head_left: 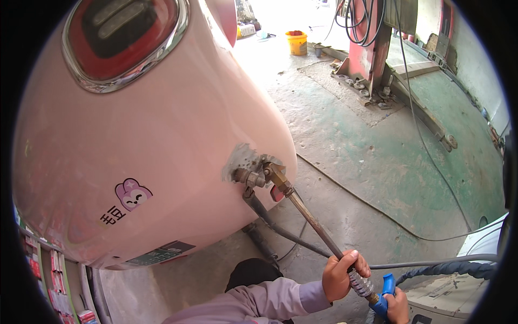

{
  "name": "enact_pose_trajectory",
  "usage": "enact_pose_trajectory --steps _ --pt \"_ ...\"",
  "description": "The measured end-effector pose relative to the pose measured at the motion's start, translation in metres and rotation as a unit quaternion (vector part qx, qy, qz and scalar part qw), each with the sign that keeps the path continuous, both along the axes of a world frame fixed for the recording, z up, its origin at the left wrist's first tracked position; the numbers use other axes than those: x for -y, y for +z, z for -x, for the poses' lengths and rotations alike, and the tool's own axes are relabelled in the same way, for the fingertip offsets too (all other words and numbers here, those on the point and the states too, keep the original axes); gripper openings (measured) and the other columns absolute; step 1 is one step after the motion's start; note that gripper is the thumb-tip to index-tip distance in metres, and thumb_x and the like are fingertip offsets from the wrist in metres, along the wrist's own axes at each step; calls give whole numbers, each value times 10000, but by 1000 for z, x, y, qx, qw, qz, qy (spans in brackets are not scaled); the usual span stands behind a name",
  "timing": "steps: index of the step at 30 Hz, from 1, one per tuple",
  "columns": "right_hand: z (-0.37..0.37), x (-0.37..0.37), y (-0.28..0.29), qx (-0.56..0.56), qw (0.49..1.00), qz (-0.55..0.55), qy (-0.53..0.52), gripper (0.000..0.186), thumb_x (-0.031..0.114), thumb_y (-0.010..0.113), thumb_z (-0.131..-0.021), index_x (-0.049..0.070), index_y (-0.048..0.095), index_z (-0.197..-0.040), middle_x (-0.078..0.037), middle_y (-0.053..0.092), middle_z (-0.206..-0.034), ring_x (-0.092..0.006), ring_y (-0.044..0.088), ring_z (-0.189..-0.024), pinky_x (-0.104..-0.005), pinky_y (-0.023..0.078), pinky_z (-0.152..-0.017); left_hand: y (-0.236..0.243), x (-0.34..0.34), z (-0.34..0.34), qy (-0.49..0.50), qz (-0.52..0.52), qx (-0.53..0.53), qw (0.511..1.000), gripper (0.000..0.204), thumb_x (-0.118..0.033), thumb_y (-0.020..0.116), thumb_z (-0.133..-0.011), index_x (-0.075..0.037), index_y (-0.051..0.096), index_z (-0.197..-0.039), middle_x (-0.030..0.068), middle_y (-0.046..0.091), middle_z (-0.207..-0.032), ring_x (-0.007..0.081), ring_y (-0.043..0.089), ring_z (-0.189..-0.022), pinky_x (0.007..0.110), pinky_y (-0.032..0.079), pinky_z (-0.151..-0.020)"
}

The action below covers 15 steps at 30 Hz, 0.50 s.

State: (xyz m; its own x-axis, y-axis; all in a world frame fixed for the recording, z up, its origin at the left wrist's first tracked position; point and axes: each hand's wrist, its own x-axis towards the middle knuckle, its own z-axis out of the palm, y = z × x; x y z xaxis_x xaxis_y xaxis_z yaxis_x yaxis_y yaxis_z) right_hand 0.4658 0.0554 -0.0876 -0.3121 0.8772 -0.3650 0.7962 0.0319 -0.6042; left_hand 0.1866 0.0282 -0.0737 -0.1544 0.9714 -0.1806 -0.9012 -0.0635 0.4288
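Note:
My left hand [345, 274] is wrapped round the long metal shaft of a dent puller [315, 220], just above a silvery wrapped section. My right hand [398, 306] grips the blue handle [384, 297] at its lower end. The puller's brass-coloured head meets a bare grey metal patch [240, 160] with dark spots on the rear corner of a pink car [178, 124]. A metal clamp-like fitting [249, 177] with a thick black cable [286, 233] sits against the same patch. Exact contact points are hidden behind the fittings.
A red post [364, 59] with coiled cable stands on the concrete floor, near a yellow bucket [297, 43]. Thin cable [367, 204] crosses the floor; thick cables run to the right, above a pale box [448, 297]. Shelves [56, 275] stand at lower left.

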Motion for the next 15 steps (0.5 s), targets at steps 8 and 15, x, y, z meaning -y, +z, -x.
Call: enact_pose_trajectory --steps 8,15 --pt "4 -2 12 -43 999 -12 21 352 256 504 -953 -35 612 -1120 -302 649 -1010 -475 617 -947 -475 490 -802 67 -29 87 69 -14 34 997 429 -296 402 -1008 -35 524 -690 142 580 -688 277 614 -722 456 506 -767" --pt "-6 -5 -5 13 995 -34 93 366 271 524 -951 -36 613 -1129 -305 648 -1000 -479 614 -945 -477 486 -806 7 -3 -1 37 -65 17 997 383 -190 414 -1056 -21 534 -734 85 549 -689 201 572 -688 349 486 -714"
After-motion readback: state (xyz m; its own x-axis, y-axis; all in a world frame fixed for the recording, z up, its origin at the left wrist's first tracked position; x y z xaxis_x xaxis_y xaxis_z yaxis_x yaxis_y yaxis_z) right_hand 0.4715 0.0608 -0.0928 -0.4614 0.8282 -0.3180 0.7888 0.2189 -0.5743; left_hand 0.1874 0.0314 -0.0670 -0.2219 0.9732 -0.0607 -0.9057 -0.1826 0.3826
